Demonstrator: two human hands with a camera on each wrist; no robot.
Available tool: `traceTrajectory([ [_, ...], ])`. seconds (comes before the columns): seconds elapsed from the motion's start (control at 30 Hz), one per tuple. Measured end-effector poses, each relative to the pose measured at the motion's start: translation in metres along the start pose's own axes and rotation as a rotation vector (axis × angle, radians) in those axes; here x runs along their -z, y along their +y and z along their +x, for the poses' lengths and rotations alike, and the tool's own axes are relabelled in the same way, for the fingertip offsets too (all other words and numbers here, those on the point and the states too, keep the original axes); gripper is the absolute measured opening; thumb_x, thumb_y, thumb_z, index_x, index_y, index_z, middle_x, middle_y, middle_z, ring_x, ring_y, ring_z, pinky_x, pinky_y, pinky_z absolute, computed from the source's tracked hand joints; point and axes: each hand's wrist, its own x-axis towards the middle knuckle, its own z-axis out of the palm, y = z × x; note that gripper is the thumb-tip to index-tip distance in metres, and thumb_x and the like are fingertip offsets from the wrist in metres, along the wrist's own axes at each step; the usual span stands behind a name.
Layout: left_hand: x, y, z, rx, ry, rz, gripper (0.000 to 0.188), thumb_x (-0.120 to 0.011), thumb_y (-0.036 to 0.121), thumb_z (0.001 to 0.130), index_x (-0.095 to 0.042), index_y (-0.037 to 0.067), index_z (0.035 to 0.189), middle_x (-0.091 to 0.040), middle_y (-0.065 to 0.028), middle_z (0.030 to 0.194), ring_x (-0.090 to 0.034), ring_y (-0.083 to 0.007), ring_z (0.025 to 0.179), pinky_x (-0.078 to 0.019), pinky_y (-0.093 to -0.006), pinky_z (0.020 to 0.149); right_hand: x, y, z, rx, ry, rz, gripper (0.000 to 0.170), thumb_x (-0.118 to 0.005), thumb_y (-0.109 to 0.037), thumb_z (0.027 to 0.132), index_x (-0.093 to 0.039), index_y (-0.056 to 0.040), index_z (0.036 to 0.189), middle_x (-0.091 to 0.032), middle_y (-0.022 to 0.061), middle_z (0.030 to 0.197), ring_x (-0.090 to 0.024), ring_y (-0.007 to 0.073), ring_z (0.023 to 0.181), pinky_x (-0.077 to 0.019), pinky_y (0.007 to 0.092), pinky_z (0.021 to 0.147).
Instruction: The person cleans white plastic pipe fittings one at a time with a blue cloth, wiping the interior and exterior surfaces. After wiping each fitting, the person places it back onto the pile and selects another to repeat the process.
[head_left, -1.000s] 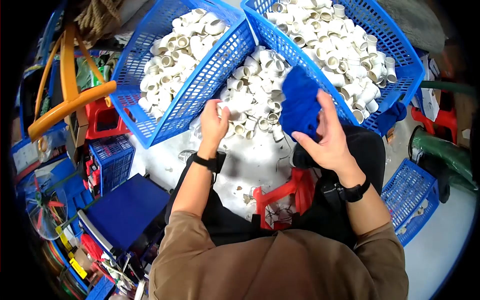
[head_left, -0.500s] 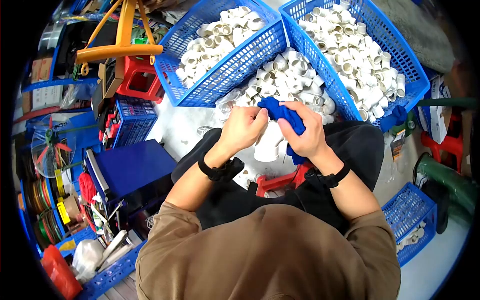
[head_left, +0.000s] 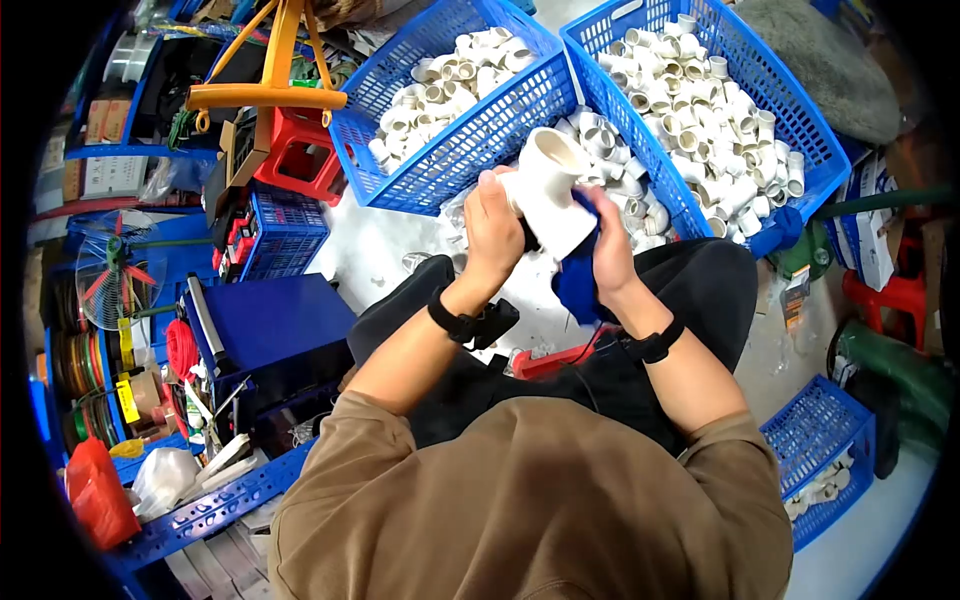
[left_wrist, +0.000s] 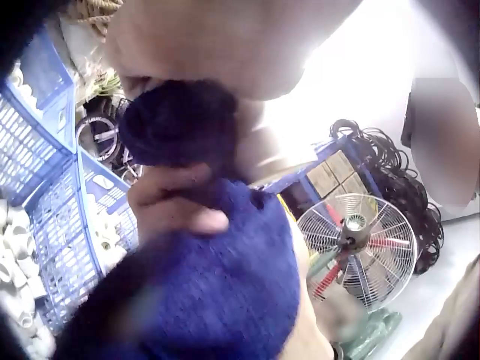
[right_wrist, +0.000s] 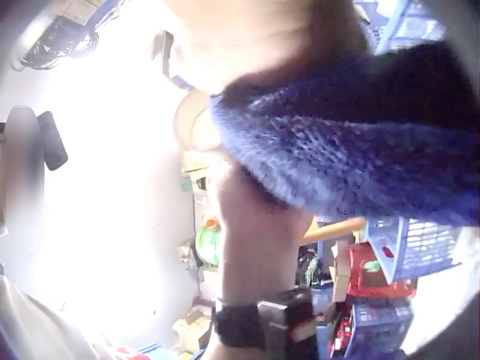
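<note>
In the head view a white plastic pipe fitting (head_left: 552,200) with a side branch is held up in front of the body, its wide open mouth facing up. My left hand (head_left: 492,238) grips the fitting from the left side. With a fuzzy blue cloth (head_left: 577,288) in its grasp, my right hand (head_left: 613,252) presses against the fitting's right side. Both wrist views show the blue cloth (left_wrist: 225,277) large and close, covering much of the fitting. One pale round end of the fitting (right_wrist: 196,124) pokes out beside the cloth in the right wrist view.
Two blue crates (head_left: 455,135) of white fittings stand ahead, with more loose fittings (head_left: 640,205) heaped between them. Part of a red stool (head_left: 545,362) shows between the legs. Left are a blue-topped box (head_left: 275,325) and a fan (head_left: 118,270); a smaller blue crate (head_left: 815,430) sits right.
The left hand has brought a fitting up from the heap toward the body. The right hand has carried the cloth over to it, and the fitting has since turned mouth up.
</note>
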Motion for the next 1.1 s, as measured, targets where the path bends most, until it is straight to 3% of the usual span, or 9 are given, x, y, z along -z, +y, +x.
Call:
traceTrajectory([
  [0.1, -0.010, 0.005, -0.004, -0.107, 0.047, 0.267, 0.048, -0.033, 0.034, 0.107, -0.057, -0.004, 0.089, -0.062, -0.0229, 0.075, -0.058, -0.0397, 0.068, -0.0455, -0.0462, 0.067, -0.011, -0.021, 0.005, 0.210, 0.163, 0.289, 0.045, -0.032, -0.033, 0.107, -0.052, -0.0014, 0.134, -0.056, 0.0101, 0.132, -0.056, 0.0173, 0.120, -0.0409, 0.0321, 0.107],
  [0.2, -0.015, 0.002, 0.000, -0.151, 0.091, 0.530, 0.050, -0.032, 0.036, 0.107, -0.053, -0.004, 0.084, -0.057, -0.0270, 0.073, -0.055, -0.0458, 0.068, -0.0420, -0.0512, 0.066, -0.005, -0.034, -0.001, 0.520, 0.016, -0.293, 0.043, -0.030, -0.025, 0.106, -0.049, 0.0002, 0.136, -0.053, 0.0140, 0.133, -0.051, 0.0220, 0.124, -0.0339, 0.0326, 0.110],
  [0.37, -0.015, 0.017, 0.011, -0.003, 0.124, 0.632, 0.049, -0.037, 0.037, 0.106, -0.055, -0.005, 0.087, -0.061, -0.0294, 0.075, -0.058, -0.0493, 0.072, -0.0430, -0.0537, 0.067, -0.019, -0.032, -0.018, 0.799, -0.028, -0.947, 0.051, -0.053, -0.008, 0.097, -0.041, 0.0047, 0.144, -0.042, 0.0313, 0.143, -0.039, 0.0496, 0.135, -0.0304, 0.0484, 0.114],
  [0.53, -0.016, 0.032, 0.017, -0.053, -0.207, 0.963, 0.040, -0.046, 0.031, 0.100, -0.059, -0.006, 0.088, -0.064, -0.0332, 0.077, -0.063, -0.0513, 0.077, -0.0482, -0.0573, 0.071, -0.022, -0.042, -0.014, 1.093, -0.151, -1.267, 0.047, -0.059, -0.002, 0.083, -0.058, 0.0024, 0.130, -0.047, 0.0214, 0.144, -0.033, 0.0472, 0.142, -0.0311, 0.0604, 0.111],
  [0.73, -0.024, 0.037, 0.008, -0.080, -0.325, 0.965, 0.040, -0.052, 0.029, 0.097, -0.059, -0.003, 0.073, -0.062, -0.0311, 0.071, -0.062, -0.0506, 0.071, -0.0487, -0.0566, 0.067, -0.004, -0.069, -0.001, 0.806, -0.021, -0.984, 0.036, -0.059, -0.018, 0.094, -0.061, -0.0063, 0.128, -0.059, 0.0227, 0.129, -0.052, 0.0419, 0.126, -0.0333, 0.0560, 0.110],
  [0.8, -0.017, 0.039, 0.008, -0.151, -0.457, 0.886, 0.040, -0.052, 0.030, 0.097, -0.059, -0.002, 0.074, -0.062, -0.0291, 0.070, -0.060, -0.0510, 0.069, -0.0470, -0.0563, 0.065, 0.002, -0.084, -0.005, 0.470, -0.022, -0.714, 0.026, -0.063, -0.021, 0.094, -0.069, -0.0031, 0.112, -0.071, 0.0152, 0.107, -0.068, 0.0240, 0.101, -0.0480, 0.0368, 0.097],
  [0.9, -0.007, 0.038, 0.004, -0.107, -0.544, 0.653, 0.042, -0.051, 0.030, 0.101, -0.056, -0.002, 0.075, -0.058, -0.0187, 0.060, -0.057, -0.0339, 0.055, -0.0442, -0.0444, 0.057, 0.031, -0.079, 0.009, 0.265, -0.114, -0.425, 0.022, -0.061, -0.018, 0.099, -0.068, 0.0009, 0.107, -0.072, 0.0086, 0.106, -0.063, 0.0097, 0.094, -0.0490, 0.0253, 0.086],
  [0.97, -0.006, 0.031, -0.002, 0.035, -0.535, 0.434, 0.044, -0.047, 0.030, 0.105, -0.053, -0.001, 0.074, -0.049, -0.0044, 0.058, -0.043, -0.0123, 0.055, -0.0369, -0.0319, 0.052, 0.033, -0.072, 0.012, 0.280, -0.134, -0.265, 0.022, -0.060, -0.019, 0.100, -0.068, -0.0001, 0.108, -0.071, 0.0084, 0.107, -0.062, 0.0100, 0.096, -0.0482, 0.0253, 0.088],
  [1.1, -0.010, 0.019, -0.006, 0.140, -0.386, 0.246, 0.050, -0.043, 0.035, 0.107, -0.056, -0.001, 0.075, -0.047, 0.0013, 0.060, -0.039, -0.0084, 0.059, -0.0328, -0.0310, 0.052, 0.028, -0.061, 0.019, 0.492, 0.057, -0.211, 0.024, -0.054, -0.022, 0.104, -0.065, -0.0009, 0.112, -0.069, 0.0086, 0.114, -0.060, 0.0127, 0.106, -0.0438, 0.0275, 0.097],
])
